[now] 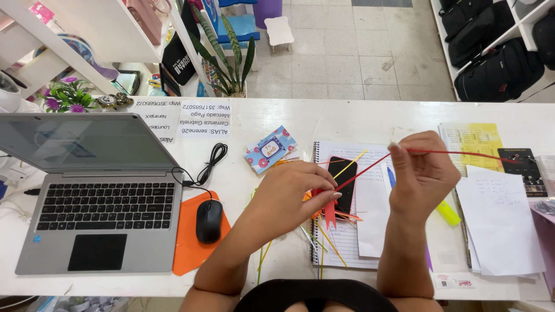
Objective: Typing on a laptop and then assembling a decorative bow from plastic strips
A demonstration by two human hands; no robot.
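Left hand (295, 193) pinching flat red ribbon (329, 211), right hand (422, 170) pulling its thin curled strand taut

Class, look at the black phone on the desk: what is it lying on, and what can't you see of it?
The black phone lies on a spiral notebook with lined pages. The left hand covers its lower left part, and a red strip crosses above it.

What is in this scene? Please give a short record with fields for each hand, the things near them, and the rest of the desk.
Left hand: left hand pinches the folded end of a red ribbon
Right hand: right hand pulls the same ribbon taut
Under the hands: phone on a spiral notebook, yellow strips
Left of the hands: laptop, mouse on an orange pad
Right side: loose papers
Surface: white desk
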